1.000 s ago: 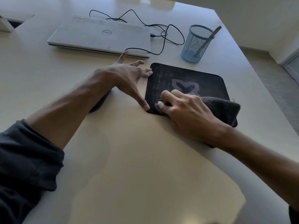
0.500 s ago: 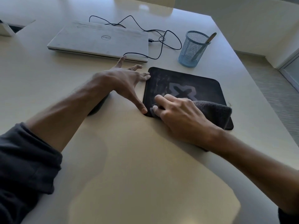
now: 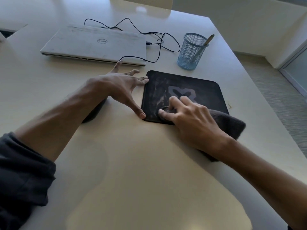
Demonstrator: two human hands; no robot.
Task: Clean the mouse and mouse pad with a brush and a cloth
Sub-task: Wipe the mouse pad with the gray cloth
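A black mouse pad [image 3: 206,90] with a grey logo and pale dusty smears lies on the white table. My right hand [image 3: 187,117] grips a dark grey cloth [image 3: 230,123] and presses it on the pad's near left part. My left hand [image 3: 121,85] is spread flat, its thumb and fingertips touching the pad's left edge. A dark mouse [image 3: 94,112] lies under my left forearm, mostly hidden. The brush handle [image 3: 208,39] sticks out of a blue mesh cup [image 3: 191,52].
A closed silver laptop [image 3: 94,44] lies at the back left, with a black cable [image 3: 157,45] looping between it and the cup. The table's right edge [image 3: 265,100] drops to a carpeted floor.
My right hand with the cloth has shifted slightly away from me over the pad's left part. My left hand stays at the pad's edge.
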